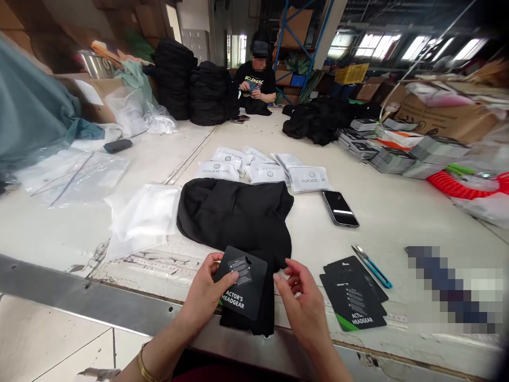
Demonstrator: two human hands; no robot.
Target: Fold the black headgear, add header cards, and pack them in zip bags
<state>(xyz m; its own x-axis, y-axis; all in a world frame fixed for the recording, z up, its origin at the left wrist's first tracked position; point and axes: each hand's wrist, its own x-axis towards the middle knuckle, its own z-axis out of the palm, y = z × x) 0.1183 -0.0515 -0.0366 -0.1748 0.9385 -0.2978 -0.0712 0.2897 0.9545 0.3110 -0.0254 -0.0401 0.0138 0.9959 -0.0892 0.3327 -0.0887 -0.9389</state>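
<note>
My left hand (212,284) grips a black cardboard packaging card (254,289) printed "ACTOR'S HEADGEAR", its thumb across the front. Behind the card a narrow strip of black fabric hangs near the table edge. It joins a larger piece of black fabric headgear (238,212) spread on the table. To the right of the card, my right hand (300,297) is open with fingers apart and slightly curled, close to the cloth. Whether its fingertips touch the fabric I cannot tell. More black cards (353,300) lie fanned beside my right hand.
Thread snips (374,268) and a phone (340,208) lie on the right. White printed packets (308,179) sit beyond the fabric, clear-white bags (145,212) to its left. Stacked cards (397,159) and dark cloth piles (173,79) stand farther off. A person (256,79) works across the table.
</note>
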